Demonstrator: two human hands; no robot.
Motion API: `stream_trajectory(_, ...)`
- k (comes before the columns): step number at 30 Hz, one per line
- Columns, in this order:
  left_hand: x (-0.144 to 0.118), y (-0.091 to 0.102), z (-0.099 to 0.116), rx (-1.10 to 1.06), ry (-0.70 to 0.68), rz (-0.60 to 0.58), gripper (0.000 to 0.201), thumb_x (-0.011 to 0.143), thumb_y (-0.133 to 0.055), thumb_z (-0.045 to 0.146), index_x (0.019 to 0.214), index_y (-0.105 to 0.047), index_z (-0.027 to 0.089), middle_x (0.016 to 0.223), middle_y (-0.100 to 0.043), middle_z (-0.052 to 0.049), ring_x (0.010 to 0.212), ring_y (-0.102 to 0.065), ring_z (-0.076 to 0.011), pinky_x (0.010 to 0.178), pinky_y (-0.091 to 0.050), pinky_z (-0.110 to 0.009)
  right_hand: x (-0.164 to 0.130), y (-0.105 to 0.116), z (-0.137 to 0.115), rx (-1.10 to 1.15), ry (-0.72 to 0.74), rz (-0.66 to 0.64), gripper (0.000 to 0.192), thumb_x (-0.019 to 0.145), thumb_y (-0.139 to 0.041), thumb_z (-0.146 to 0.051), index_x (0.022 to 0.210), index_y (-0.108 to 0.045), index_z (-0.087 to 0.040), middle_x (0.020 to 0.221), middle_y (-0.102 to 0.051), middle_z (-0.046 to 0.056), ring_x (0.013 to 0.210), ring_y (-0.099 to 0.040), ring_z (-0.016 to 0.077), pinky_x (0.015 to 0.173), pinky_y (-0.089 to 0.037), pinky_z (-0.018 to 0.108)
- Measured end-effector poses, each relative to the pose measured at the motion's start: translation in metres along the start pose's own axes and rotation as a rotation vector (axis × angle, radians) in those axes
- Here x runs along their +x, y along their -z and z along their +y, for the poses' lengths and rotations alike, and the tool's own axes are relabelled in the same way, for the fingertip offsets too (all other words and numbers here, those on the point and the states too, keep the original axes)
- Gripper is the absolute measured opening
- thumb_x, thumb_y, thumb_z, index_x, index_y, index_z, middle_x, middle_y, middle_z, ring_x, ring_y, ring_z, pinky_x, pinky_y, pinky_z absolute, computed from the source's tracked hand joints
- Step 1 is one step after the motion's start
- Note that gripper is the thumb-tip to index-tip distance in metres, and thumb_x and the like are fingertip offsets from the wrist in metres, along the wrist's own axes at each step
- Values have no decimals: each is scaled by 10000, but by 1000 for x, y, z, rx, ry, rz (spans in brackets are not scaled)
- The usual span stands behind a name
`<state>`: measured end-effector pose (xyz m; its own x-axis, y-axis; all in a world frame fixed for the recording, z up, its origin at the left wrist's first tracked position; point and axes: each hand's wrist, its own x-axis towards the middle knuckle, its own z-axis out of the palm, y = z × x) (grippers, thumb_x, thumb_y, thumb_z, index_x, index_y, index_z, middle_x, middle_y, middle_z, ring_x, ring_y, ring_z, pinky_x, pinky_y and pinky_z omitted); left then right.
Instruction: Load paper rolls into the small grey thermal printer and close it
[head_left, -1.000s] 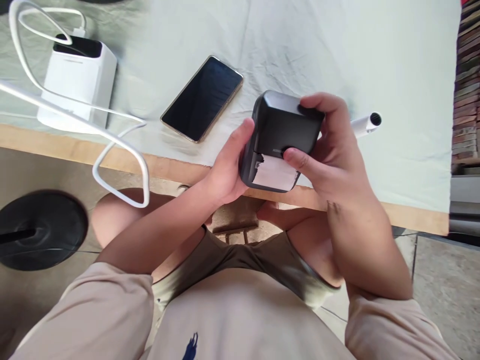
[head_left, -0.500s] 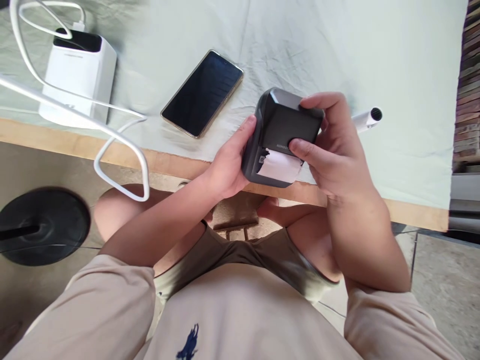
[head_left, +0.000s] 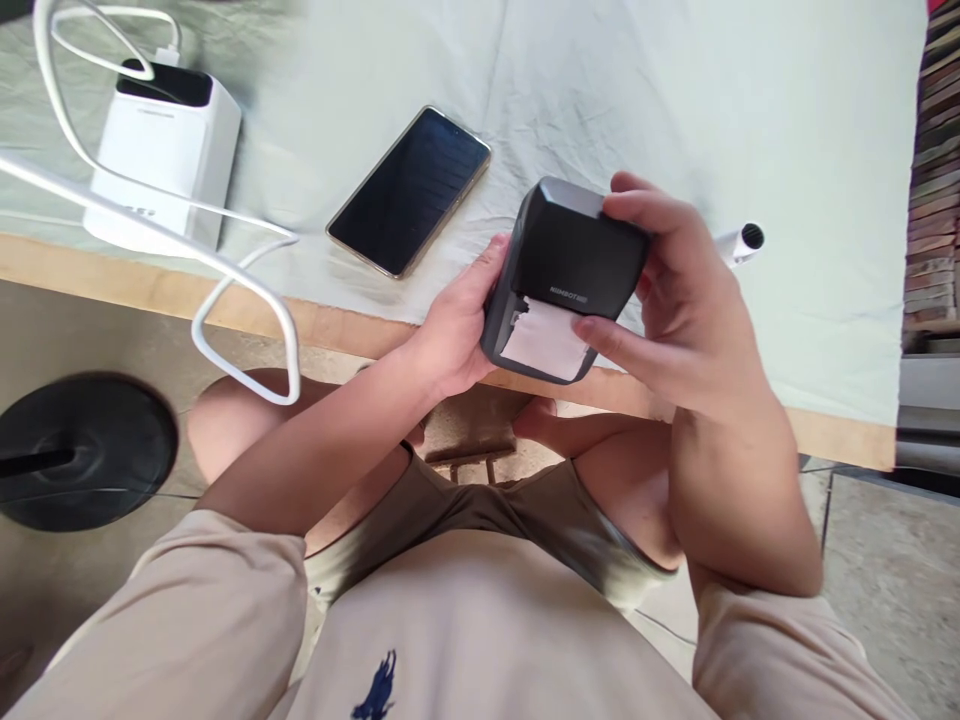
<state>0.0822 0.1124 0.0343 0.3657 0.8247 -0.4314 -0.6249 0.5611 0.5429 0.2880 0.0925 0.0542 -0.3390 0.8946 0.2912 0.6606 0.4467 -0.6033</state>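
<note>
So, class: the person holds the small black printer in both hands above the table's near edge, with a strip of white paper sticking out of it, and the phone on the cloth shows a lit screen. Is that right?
Not quite. In the head view the phone lies with a dark screen, not a lit one. The rest stands: the left hand and right hand hold the black printer above the table edge, white paper protruding.

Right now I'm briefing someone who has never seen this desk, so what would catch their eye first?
First, the small black label printer held above the table's near edge, left hand gripping one side and right hand the other, with a white label sticking out of its slot. Next, the dark phone lying on the pale cloth, and the white power bank with looping white cable at far left.
</note>
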Motion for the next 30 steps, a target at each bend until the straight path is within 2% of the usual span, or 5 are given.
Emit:
stream_trajectory(4, 0, 2, -2, -35, -10, -57, 297, 1174, -567, 342, 1088, -786, 161, 1090, -878, -75, 1365, -785, -314, 1255, -599, -444, 4, -1, -8, 196, -10, 78, 545, 1041, -744, -503, 1547, -592, -373, 1606, -668, 106, 1484, -707, 345, 1056, -722, 505)
stream_trajectory(11, -2, 7, -1, -30, -20, -245, 246, 1061, -760, 445, 987, -792, 213, 963, -837, -36, 992, -800, -214, 889, -657, -277, 23, -10, -33, 144, 29, 806, 267, 1090, -782, -407, 930, -603, -291, 1002, -561, -17, 586, -539, 79, 528, -440, 309)
stream_trajectory(17, -4, 9, -4, 36, -75, -272, 167, 1072, -761, 336, 1184, -773, 212, 1021, -831, -18, 969, -829, -174, 823, -649, -238, 15, 4, -28, -164, 3, 291, 101, 969, -792, -265, 1045, -740, -308, 957, -806, -16, 601, -615, 144, 575, -480, 356)
stream_trajectory(21, -5, 14, -7, 97, -81, -277, 212, 1052, -824, 356, 1234, -787, 255, 1047, -818, 11, 1012, -845, -185, 808, -653, -236, 13, 12, -20, -416, -94, 1, 455, 870, -837, -257, 1318, -787, -320, 1089, -896, 0, 612, -660, 194, 610, -540, 397)
stream_trajectory(30, -2, 12, -5, 69, -39, -245, 190, 1036, -820, 391, 1125, -775, 230, 1051, -844, -10, 896, -827, -199, 767, -671, -294, -2, 32, -14, 183, -113, 299, 376, 860, -815, -276, 1228, -754, -322, 1022, -855, 12, 527, -542, 126, 414, -322, 308)
